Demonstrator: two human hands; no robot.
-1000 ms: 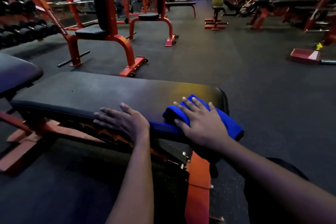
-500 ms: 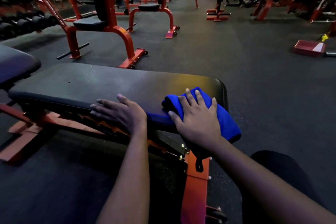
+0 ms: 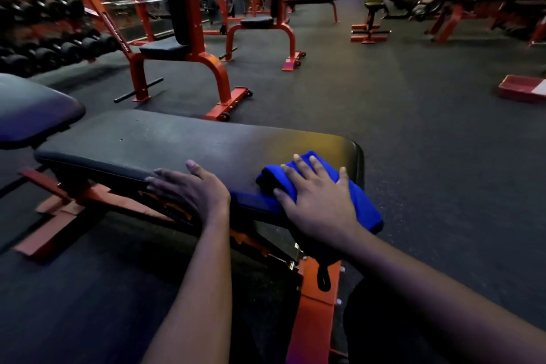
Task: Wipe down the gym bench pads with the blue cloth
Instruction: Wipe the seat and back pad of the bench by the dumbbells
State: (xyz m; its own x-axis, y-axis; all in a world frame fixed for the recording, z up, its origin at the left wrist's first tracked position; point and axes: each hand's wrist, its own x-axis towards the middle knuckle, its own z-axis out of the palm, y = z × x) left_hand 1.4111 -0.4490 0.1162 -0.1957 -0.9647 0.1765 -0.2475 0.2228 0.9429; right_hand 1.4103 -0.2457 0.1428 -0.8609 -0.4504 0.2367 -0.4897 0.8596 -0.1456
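Right hand (image 3: 317, 204), fingers spread flat, presses the folded blue cloth (image 3: 365, 207) onto the bench pad's (image 3: 177, 145) right end. Left hand (image 3: 195, 189) rests flat on the pad's near edge, fingers straight. Dark rubber floor (image 3: 413, 133); red-framed seats (image 3: 177, 47) behind.

Blue cloth (image 3: 363, 204); black bench pad (image 3: 177, 145); orange-red frame (image 3: 316, 304).

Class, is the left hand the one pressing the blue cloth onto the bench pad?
No, the right hand lies flat on the blue cloth.

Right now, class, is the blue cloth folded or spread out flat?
Folded. The cloth shows a thick, doubled edge beneath the flat right hand.
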